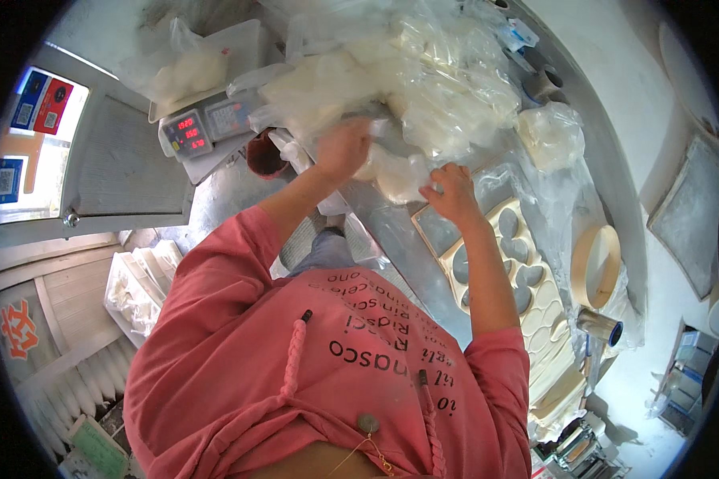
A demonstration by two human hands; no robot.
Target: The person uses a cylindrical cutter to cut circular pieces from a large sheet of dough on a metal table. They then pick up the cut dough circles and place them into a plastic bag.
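A clear plastic bag [398, 176] with pale, flat contents, likely dough wrappers, lies on the metal worktop before me. The fingers of my right hand [454, 190] pinch its right edge. My left hand [344, 149] is blurred at the bag's upper left, next to a bit of plastic; its grip cannot be made out. Beyond both hands rises a large heap of bagged pale dough pieces [455, 78]. To the right of my right forearm, a rolled dough sheet [539, 323] has several round holes cut through it.
A digital scale [186, 135] with a lit display carries a tray and bag at the upper left. Near it is a dark red container [266, 155]. A wooden ring [596, 266] and a metal cylinder [599, 327] lie right of the dough. A white crate [141, 293] stands low left.
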